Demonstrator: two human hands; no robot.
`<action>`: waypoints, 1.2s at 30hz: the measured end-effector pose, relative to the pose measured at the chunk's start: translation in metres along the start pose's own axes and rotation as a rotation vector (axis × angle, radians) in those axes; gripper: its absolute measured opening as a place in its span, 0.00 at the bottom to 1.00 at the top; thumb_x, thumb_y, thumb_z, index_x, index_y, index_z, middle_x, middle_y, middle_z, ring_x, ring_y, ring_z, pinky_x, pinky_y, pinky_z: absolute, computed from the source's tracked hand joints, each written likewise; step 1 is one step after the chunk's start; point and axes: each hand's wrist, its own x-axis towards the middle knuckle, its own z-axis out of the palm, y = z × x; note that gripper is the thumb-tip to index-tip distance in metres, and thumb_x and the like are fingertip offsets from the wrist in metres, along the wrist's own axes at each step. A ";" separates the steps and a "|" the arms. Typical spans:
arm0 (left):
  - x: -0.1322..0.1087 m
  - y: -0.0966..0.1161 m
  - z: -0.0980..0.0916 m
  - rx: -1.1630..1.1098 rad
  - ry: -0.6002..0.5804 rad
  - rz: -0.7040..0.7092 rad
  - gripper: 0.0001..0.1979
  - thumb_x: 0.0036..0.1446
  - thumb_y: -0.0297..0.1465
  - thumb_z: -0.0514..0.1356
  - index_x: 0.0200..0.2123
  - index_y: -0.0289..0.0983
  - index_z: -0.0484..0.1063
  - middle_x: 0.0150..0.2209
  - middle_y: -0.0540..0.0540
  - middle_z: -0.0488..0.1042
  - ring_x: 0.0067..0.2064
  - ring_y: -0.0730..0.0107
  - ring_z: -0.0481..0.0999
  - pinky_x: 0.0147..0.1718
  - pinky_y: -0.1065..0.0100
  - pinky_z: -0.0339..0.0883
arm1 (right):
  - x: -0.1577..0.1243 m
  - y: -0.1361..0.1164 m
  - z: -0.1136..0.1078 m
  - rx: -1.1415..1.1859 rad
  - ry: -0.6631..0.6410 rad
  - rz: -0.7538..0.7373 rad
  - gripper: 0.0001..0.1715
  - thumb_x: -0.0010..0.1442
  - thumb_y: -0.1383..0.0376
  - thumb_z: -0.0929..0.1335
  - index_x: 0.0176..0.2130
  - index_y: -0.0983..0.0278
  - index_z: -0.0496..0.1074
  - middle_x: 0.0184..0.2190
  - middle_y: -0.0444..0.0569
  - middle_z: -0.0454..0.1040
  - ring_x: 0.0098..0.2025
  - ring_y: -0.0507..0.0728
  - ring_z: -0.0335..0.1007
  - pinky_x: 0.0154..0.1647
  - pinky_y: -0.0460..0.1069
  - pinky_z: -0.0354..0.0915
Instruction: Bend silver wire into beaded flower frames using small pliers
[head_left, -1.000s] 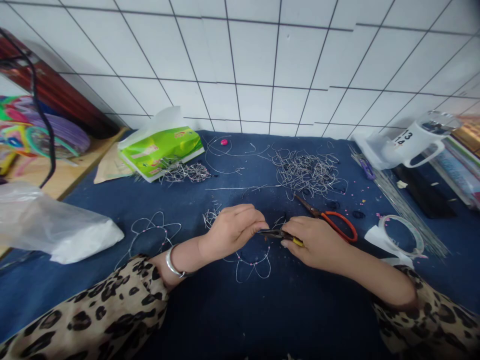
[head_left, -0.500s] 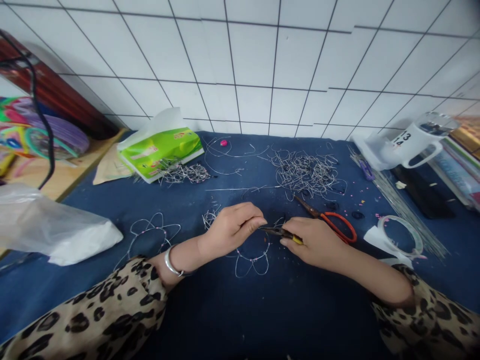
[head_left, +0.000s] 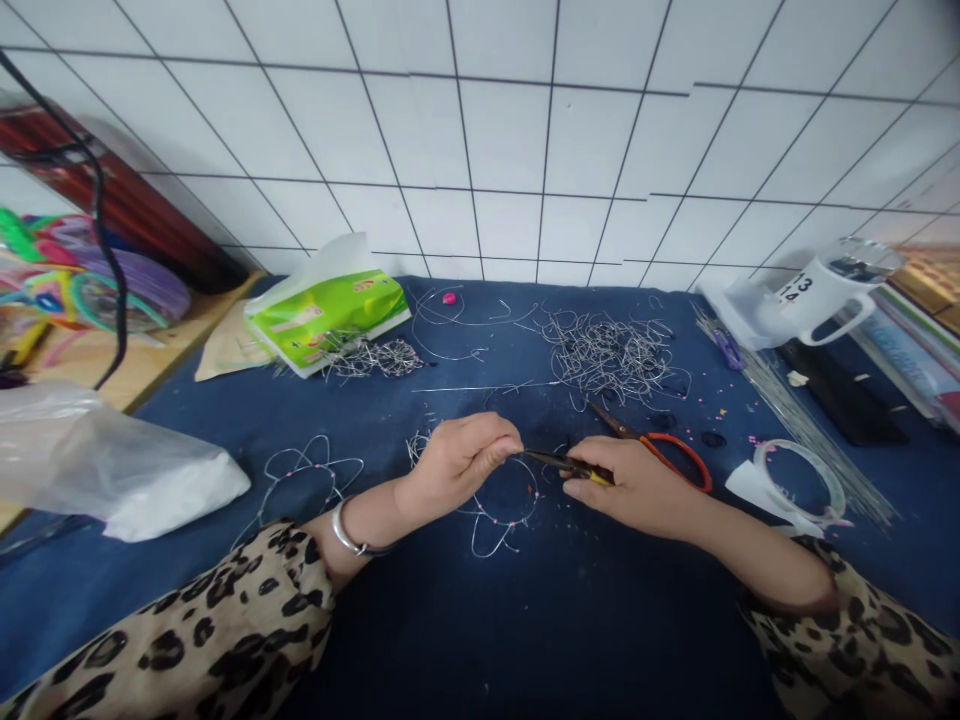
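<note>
My left hand (head_left: 461, 462) pinches the far side of a round wire piece (head_left: 504, 522) with small pink beads and thin wire loops. Its pinched part is hidden by the fingers. My right hand (head_left: 637, 490) is wrapped round a pair of pliers (head_left: 581, 468) with dark jaws and a yellow-marked handle. The jaw tips reach the wire beside my left thumb; whether they grip it I cannot tell. Behind my right hand lie orange-handled scissors (head_left: 679, 455). To the left of my left wrist rests another beaded wire flower shape (head_left: 304, 475).
A tangle of wire pieces (head_left: 611, 355) lies behind my hands. A green tissue pack (head_left: 330, 315) and a plastic bag (head_left: 120, 460) are on the left. On the right are straight wires (head_left: 817, 440), a tape roll (head_left: 799, 480), a black phone-like object (head_left: 847, 395) and a white mug (head_left: 817, 300).
The view has tilted up slightly. Both hands stay close together; the wire piece has turned a little, and one of its front loops now looks open, with a loose end.
</note>
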 end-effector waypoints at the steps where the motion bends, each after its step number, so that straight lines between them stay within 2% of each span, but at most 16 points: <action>1: 0.000 0.000 0.000 0.008 0.002 0.013 0.11 0.62 0.31 0.50 0.32 0.34 0.69 0.26 0.49 0.70 0.26 0.78 0.68 0.25 0.75 0.63 | 0.000 0.000 0.000 -0.011 -0.001 -0.009 0.07 0.56 0.63 0.65 0.36 0.63 0.70 0.31 0.44 0.69 0.31 0.50 0.64 0.31 0.45 0.58; 8: -0.001 0.000 0.001 -0.012 0.015 0.043 0.09 0.62 0.30 0.51 0.33 0.34 0.69 0.25 0.49 0.70 0.26 0.78 0.68 0.24 0.76 0.62 | -0.001 -0.004 0.000 -0.038 -0.027 -0.031 0.06 0.56 0.64 0.65 0.36 0.63 0.69 0.30 0.44 0.67 0.32 0.50 0.63 0.32 0.45 0.57; 15: 0.000 0.001 0.002 0.028 -0.068 -0.034 0.10 0.62 0.31 0.51 0.32 0.35 0.69 0.24 0.50 0.70 0.25 0.78 0.68 0.24 0.75 0.62 | -0.001 -0.004 0.000 -0.027 0.011 0.021 0.06 0.56 0.63 0.65 0.35 0.62 0.69 0.30 0.43 0.68 0.31 0.50 0.63 0.32 0.45 0.57; 21: -0.002 0.005 0.005 -0.028 0.059 -0.172 0.09 0.61 0.30 0.52 0.31 0.35 0.69 0.23 0.51 0.69 0.25 0.79 0.68 0.24 0.76 0.63 | -0.001 -0.010 0.004 0.127 0.091 0.081 0.12 0.59 0.57 0.62 0.34 0.63 0.68 0.28 0.43 0.67 0.30 0.50 0.63 0.31 0.46 0.58; 25: -0.005 0.010 0.010 -0.052 0.111 -0.229 0.09 0.61 0.30 0.52 0.31 0.35 0.69 0.23 0.51 0.68 0.25 0.79 0.67 0.24 0.76 0.62 | -0.002 -0.017 0.018 0.319 0.138 0.133 0.16 0.55 0.54 0.66 0.37 0.62 0.68 0.30 0.43 0.68 0.31 0.50 0.65 0.31 0.45 0.60; 31: -0.009 0.016 0.015 -0.239 0.023 -0.293 0.09 0.62 0.30 0.51 0.35 0.34 0.69 0.24 0.51 0.67 0.23 0.80 0.67 0.23 0.75 0.63 | -0.001 -0.020 0.029 0.314 0.205 0.148 0.08 0.54 0.61 0.66 0.35 0.63 0.69 0.30 0.43 0.70 0.31 0.50 0.65 0.33 0.46 0.61; 36: -0.006 0.019 0.015 -0.374 -0.032 -0.280 0.09 0.62 0.30 0.51 0.39 0.34 0.69 0.25 0.50 0.69 0.24 0.79 0.69 0.25 0.74 0.66 | -0.001 -0.018 0.027 0.310 0.202 0.169 0.08 0.57 0.61 0.64 0.35 0.63 0.68 0.28 0.43 0.69 0.28 0.49 0.62 0.29 0.45 0.59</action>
